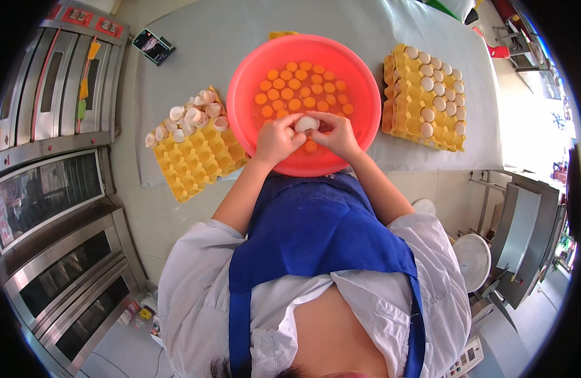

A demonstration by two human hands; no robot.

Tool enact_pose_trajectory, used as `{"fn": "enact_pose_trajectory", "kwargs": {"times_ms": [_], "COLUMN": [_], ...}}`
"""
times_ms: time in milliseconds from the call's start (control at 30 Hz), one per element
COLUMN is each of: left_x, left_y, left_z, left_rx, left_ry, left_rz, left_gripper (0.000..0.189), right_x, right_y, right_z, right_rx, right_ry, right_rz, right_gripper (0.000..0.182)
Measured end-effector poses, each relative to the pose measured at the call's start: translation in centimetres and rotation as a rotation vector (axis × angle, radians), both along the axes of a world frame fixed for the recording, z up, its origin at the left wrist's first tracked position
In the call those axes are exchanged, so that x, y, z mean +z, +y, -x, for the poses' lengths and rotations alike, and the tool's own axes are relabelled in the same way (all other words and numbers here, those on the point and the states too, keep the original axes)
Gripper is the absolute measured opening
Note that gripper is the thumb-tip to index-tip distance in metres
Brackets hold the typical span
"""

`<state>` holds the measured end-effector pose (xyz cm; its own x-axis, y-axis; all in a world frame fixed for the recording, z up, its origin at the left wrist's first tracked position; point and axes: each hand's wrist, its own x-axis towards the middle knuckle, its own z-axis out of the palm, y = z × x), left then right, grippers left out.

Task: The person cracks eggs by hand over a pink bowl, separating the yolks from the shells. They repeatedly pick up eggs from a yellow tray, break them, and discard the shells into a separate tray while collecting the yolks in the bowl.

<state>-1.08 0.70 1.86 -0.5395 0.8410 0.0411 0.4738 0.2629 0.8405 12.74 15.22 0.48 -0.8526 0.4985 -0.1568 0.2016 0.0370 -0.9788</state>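
Observation:
A pale egg (306, 124) is held between my left hand (280, 137) and my right hand (337, 134), with the fingertips of both on it, over the near part of a large red plastic basin (238, 90). Many raw egg yolks (294, 84) lie in clear egg white in the basin. Left of the basin, a yellow egg tray (191, 156) carries a heap of empty eggshells (196, 116) at its far end. To the right stands a stack of yellow egg trays (415, 94), its top one partly filled with whole eggs (439, 90).
The basin and stack rest on a grey-covered table (196, 52). A phone (151, 46) on a stand is at the table's far left. Steel ovens (59, 90) line the left side. A white fan (472, 262) stands low at the right, near metal equipment.

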Motion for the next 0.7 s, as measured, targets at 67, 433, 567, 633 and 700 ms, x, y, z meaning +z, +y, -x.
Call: {"fn": "enact_pose_trajectory", "kwargs": {"times_ms": [67, 433, 567, 633, 700], "left_x": [0.2, -0.8, 0.3, 1.2, 3.1], "left_y": [0.0, -1.5, -1.3, -1.1, -0.6], "left_z": [0.0, 1.7, 2.9, 3.3, 3.5], "left_rx": [-0.012, -0.099, -0.227, -0.238, -0.155], "left_ry": [-0.02, 0.029, 0.478, 0.669, 0.633], "left_rz": [0.041, 0.037, 0.26, 0.325, 0.247], "left_gripper": [0.044, 0.045, 0.043, 0.043, 0.042], "right_x": [-0.1, -0.5, -0.3, 1.7, 3.8], "right_y": [-0.1, 0.6, 2.0, 2.5, 3.3], "right_z": [-0.1, -1.1, -1.1, -0.5, 0.0], "right_rx": [-0.008, 0.053, 0.187, 0.186, 0.138], "right_ry": [0.007, -0.038, -0.097, -0.147, -0.142], "right_rz": [0.021, -0.085, -0.759, -0.792, -0.574], "right_gripper": [0.045, 0.046, 0.046, 0.045, 0.045]}}
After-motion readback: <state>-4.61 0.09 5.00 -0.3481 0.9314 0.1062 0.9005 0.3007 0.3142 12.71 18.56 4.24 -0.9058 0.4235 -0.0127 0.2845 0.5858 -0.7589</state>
